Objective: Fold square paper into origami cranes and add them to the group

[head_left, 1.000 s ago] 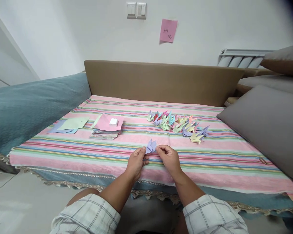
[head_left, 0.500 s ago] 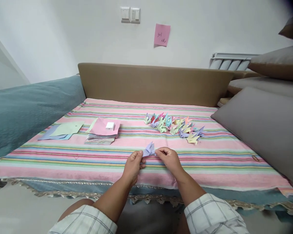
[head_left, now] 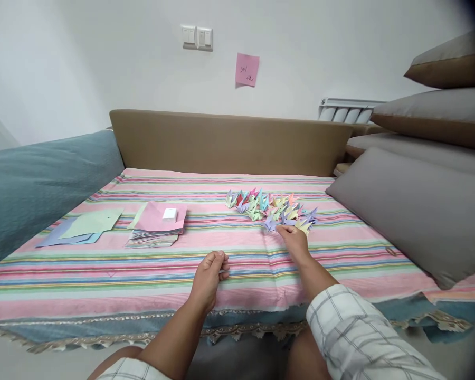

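Got a purple paper crane (head_left: pixel 270 224) pinched in my right hand (head_left: pixel 295 244), right beside the other cranes (head_left: pixel 255 212). My left hand (head_left: pixel 206 278) is just half-curled, empty.

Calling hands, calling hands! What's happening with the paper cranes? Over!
Right hand pinching purple crane. Left hand loosely curled, nothing visible in it. Other cranes crowded close by the purple one's far side.
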`<state>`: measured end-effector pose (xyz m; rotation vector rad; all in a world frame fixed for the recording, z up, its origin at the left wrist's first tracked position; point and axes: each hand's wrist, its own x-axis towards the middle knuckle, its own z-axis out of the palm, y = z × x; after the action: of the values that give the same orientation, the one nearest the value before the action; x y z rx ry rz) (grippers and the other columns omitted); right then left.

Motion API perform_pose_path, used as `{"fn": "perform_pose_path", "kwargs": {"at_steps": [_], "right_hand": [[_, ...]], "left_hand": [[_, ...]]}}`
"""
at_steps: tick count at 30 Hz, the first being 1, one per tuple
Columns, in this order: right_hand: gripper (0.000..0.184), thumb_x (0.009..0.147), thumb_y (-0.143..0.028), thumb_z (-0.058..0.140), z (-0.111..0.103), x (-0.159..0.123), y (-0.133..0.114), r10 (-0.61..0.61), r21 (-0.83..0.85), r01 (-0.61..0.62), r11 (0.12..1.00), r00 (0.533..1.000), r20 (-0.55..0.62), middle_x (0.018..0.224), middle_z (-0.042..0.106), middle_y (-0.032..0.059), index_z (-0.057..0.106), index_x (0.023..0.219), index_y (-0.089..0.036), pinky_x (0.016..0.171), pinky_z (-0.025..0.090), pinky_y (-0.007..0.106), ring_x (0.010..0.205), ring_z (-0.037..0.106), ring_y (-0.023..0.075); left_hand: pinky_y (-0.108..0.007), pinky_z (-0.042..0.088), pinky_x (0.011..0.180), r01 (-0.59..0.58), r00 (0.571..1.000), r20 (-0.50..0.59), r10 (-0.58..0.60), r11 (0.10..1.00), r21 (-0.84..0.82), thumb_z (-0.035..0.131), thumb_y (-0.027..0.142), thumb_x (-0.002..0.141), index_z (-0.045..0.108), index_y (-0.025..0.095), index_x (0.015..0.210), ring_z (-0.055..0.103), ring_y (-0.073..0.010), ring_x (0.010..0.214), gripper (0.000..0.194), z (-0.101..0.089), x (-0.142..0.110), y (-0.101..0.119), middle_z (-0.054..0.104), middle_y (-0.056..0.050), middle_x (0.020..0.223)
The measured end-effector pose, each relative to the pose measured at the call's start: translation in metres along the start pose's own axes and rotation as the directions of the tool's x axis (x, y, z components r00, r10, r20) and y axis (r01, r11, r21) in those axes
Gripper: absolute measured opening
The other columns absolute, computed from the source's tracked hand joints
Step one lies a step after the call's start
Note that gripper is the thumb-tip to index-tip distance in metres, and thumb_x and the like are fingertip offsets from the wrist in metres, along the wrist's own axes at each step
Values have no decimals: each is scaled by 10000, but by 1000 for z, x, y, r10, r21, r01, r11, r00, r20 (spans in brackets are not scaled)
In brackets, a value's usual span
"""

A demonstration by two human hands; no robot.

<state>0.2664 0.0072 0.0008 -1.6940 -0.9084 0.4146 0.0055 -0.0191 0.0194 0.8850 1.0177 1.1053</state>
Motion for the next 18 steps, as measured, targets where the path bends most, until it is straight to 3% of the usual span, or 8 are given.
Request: {"fn": "perform_pose_path", "kwargs": {"at_steps": [6, 18], "right_hand": [[374, 667, -484, 580, 0, 19, 22, 44, -82, -50, 995, 996, -73, 809, 716, 75, 725, 790, -162, 689, 445, 316, 783, 629, 248], [397, 666, -541, 556, 14, 22, 24, 94, -266, -112, 957, 992, -78, 797, 696, 47, 713, 840, -221, 618, 403, 294, 705, 597, 220]], "left_hand": [[-183, 440, 538, -4, 1000, 20, 3, 1000, 4, 711, 552, 589, 596, 151, 705, 515, -100, 637, 433, -1, -1, 1, 544, 4, 671], [-190, 430, 554, 2, 999, 49, -2, 1000, 14, 693, 557, 612, 588, 147, 707, 509, -89, 625, 434, -2, 3, -3, 537, 14, 670]]}}
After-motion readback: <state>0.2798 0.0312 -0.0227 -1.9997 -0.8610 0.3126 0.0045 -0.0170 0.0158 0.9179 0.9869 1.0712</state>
